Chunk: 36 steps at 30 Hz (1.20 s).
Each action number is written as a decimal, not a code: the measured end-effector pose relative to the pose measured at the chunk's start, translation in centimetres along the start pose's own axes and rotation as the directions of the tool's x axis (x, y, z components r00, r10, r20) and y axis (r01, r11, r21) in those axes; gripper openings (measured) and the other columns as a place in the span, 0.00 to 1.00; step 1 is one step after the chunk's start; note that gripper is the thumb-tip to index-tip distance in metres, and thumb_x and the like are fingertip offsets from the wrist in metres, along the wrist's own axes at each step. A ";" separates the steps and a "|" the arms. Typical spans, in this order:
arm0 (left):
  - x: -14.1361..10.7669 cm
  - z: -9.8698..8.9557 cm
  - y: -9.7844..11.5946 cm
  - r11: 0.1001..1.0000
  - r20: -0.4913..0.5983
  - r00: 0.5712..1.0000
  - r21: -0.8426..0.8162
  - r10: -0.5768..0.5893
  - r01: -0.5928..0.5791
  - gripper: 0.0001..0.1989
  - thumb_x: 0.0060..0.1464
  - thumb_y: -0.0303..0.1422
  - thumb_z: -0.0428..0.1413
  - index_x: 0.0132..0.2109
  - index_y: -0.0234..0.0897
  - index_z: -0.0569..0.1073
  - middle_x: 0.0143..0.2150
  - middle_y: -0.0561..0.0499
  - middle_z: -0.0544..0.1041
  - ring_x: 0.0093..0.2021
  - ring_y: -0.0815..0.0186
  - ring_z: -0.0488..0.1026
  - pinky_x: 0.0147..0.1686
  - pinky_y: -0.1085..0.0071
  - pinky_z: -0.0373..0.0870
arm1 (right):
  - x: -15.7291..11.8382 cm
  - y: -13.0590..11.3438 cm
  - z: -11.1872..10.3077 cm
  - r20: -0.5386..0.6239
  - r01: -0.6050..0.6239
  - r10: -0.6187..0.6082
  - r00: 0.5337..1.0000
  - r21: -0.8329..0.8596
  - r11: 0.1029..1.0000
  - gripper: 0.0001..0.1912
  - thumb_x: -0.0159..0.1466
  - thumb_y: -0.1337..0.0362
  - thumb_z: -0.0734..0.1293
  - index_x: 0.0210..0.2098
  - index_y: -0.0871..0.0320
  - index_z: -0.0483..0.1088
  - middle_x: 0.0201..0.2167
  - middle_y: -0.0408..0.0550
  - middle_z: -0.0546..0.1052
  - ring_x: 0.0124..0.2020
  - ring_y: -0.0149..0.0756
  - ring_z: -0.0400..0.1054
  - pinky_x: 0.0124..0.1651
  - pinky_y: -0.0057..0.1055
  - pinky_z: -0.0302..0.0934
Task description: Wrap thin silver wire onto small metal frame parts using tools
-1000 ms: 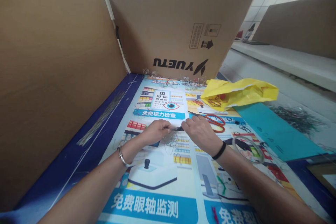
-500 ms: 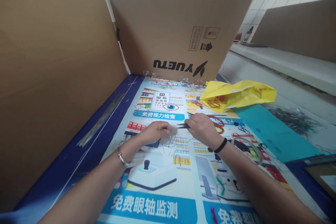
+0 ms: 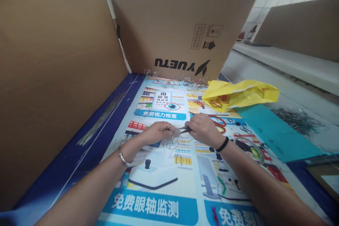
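- Lying nearest, on a printed blue-and-white poster sheet (image 3: pixel 156 182): a short magenta strand (image 3: pixel 215 215), with a twisted green strand (image 3: pixel 221 185) a little beyond.
- Pinching a loose tangle of thin silvery wire (image 3: pixel 170 145) between the closed fingertips of the left hand (image 3: pixel 160 132), over the middle of the sheet.
- Gripping a small dark metal tool (image 3: pixel 184 130), with two parted, pointed prongs aimed at the wire, in the closed right hand (image 3: pixel 202 129). Cannot tell whether touching the wire.
- Lying beside the right forearm: a pale translucent ring (image 3: pixel 261 150); just past the right hand, scissors with orange-red looped handles (image 3: pixel 221 120).
- Spread at left along dark blue table covering (image 3: pixel 87 169): a bundle of straight thin silvery rods (image 3: pixel 102 120).
- Farther right: a flat turquoise board (image 3: pixel 278 134), near tangled dark wire (image 3: pixel 295 120).
- Beyond: an open-mouthed yellow bag (image 3: pixel 249 95), then an upright brown cardboard panel (image 3: pixel 174 24).
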State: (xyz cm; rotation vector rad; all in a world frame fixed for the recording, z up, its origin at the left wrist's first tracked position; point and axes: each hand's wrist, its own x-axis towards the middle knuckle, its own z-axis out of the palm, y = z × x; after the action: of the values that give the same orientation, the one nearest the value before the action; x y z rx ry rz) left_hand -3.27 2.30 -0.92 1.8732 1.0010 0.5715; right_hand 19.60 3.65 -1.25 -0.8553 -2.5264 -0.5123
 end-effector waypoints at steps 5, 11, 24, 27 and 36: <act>0.0 0.0 0.0 1.000 0.028 1.000 -0.008 0.012 -0.012 0.06 0.49 0.27 0.50 0.32 0.34 0.72 0.33 0.52 0.73 0.35 0.68 0.68 0.38 0.73 0.63 | -0.1 -0.1 0.3 -0.030 -0.087 0.087 0.996 0.003 0.996 0.06 0.59 0.68 0.62 0.30 0.60 0.71 0.25 0.47 0.70 0.31 0.35 0.59 0.35 0.31 0.46; 0.0 -0.1 0.4 0.999 0.016 1.000 0.045 0.005 -0.006 0.05 0.49 0.27 0.50 0.30 0.35 0.71 0.29 0.54 0.71 0.32 0.70 0.65 0.36 0.73 0.62 | 0.3 -0.8 0.1 0.082 0.056 -0.048 0.995 -0.109 0.992 0.06 0.59 0.70 0.62 0.26 0.58 0.68 0.22 0.44 0.68 0.29 0.34 0.55 0.33 0.33 0.42; 0.1 0.1 0.3 0.994 0.059 0.996 0.086 0.069 -0.074 0.07 0.49 0.26 0.48 0.26 0.35 0.68 0.27 0.55 0.67 0.32 0.70 0.63 0.35 0.74 0.60 | 0.7 -1.7 -0.8 0.157 0.097 -0.071 0.985 -0.169 0.981 0.07 0.62 0.71 0.61 0.27 0.58 0.65 0.23 0.45 0.67 0.29 0.36 0.54 0.33 0.34 0.40; 0.0 0.1 0.2 0.994 0.050 0.998 0.101 0.047 -0.052 0.07 0.49 0.26 0.48 0.28 0.35 0.69 0.27 0.54 0.68 0.32 0.69 0.64 0.35 0.73 0.60 | 0.7 -1.3 -0.8 0.185 0.091 -0.060 0.981 -0.164 0.982 0.06 0.61 0.71 0.62 0.27 0.58 0.65 0.24 0.45 0.67 0.29 0.36 0.54 0.33 0.33 0.40; 0.1 0.1 0.3 0.988 0.077 0.995 0.135 0.058 -0.068 0.07 0.50 0.27 0.48 0.27 0.34 0.68 0.28 0.54 0.68 0.32 0.69 0.64 0.35 0.72 0.60 | 1.0 -1.4 -1.5 0.231 0.122 -0.082 0.970 -0.166 0.979 0.05 0.62 0.70 0.62 0.30 0.58 0.66 0.25 0.46 0.68 0.29 0.36 0.55 0.33 0.33 0.41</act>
State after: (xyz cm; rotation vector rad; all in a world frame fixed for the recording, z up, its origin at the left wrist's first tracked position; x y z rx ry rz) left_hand -3.04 2.24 -0.68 2.0395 0.9564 0.4773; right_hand 18.37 2.36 0.22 -0.8937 -2.7731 -0.7223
